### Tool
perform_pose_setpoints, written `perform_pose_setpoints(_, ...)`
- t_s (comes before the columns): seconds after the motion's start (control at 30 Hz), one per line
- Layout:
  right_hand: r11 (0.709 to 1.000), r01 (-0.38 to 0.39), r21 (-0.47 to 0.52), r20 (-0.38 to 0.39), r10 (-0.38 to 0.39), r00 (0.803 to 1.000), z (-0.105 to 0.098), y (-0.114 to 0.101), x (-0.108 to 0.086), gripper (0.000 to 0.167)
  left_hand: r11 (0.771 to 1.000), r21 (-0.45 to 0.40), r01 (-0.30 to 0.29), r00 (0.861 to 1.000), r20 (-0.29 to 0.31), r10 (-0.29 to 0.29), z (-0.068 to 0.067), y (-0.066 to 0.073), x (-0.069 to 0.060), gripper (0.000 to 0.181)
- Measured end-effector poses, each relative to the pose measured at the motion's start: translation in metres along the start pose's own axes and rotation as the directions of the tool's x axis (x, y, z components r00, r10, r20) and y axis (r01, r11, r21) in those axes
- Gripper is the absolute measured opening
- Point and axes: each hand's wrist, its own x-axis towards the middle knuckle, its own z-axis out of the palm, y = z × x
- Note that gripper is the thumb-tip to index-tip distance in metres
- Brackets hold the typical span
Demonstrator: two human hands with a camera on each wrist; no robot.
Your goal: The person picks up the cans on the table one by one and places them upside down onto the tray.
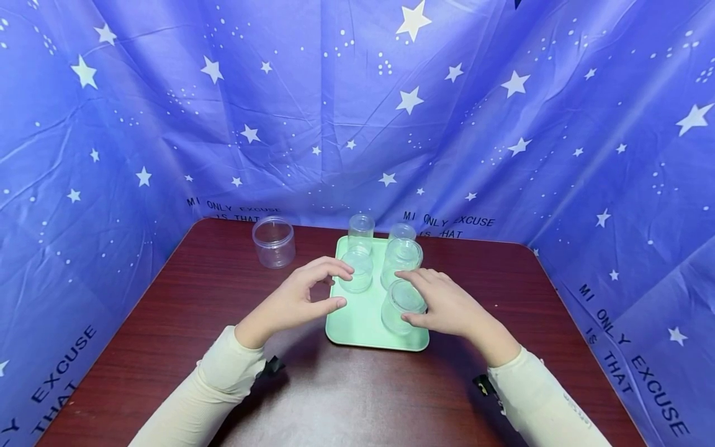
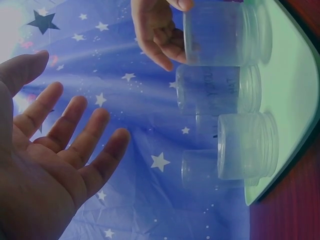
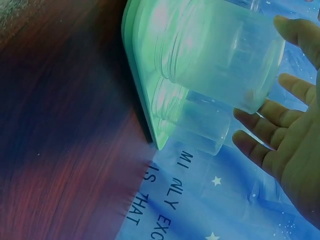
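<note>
Several clear plastic jars stand upside down on a light green tray [image 1: 357,329], their threaded rims against it. My right hand [image 1: 447,301] spreads around the front right jar [image 1: 403,307], its thumb and fingers close to the jar's upper part; whether they touch it I cannot tell. In the right wrist view, the fingers [image 3: 270,122] look loosely extended beside that jar [image 3: 220,55]. My left hand [image 1: 298,298] hovers left of the tray, holding nothing, its fingers relaxed near the front left jar [image 1: 355,279]. The left wrist view shows its palm [image 2: 45,170] apart from the jars.
Left of the tray, another clear jar [image 1: 274,245] stands with its threaded rim up on the dark red wooden table [image 1: 184,310]. Further jars [image 1: 361,230] occupy the tray's far end. Blue star-printed cloth [image 1: 313,124] encloses the table's back and sides.
</note>
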Motion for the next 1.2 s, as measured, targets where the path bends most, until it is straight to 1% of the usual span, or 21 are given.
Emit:
perform_pose_setpoints(0.5, 1.000, -0.011, -0.010, 0.020, 0.011, 1.000, 0.0071, 0.0029, -0.0003, 0.082, 1.000, -0.005, 0.004, 1.000, 0.006, -0.004, -0.0003, 0.0003, 0.0001, 0.033)
perform_pose_setpoints(0.83, 1.000, -0.020, -0.011, 0.030, 0.020, 0.999, 0.0073, 0.0027, -0.0011, 0.083, 1.000, -0.009, 0.000, 1.000, 0.008, 0.000, 0.0000, 0.0001, -0.0001, 0.031)
perform_pose_setpoints(1.2, 1.000, -0.027, -0.005, 0.044, 0.027, 0.999, 0.0081, 0.0020, -0.0011, 0.082, 1.000, -0.007, 0.013, 1.000, 0.018, -0.013, 0.0003, 0.0012, -0.0003, 0.030)
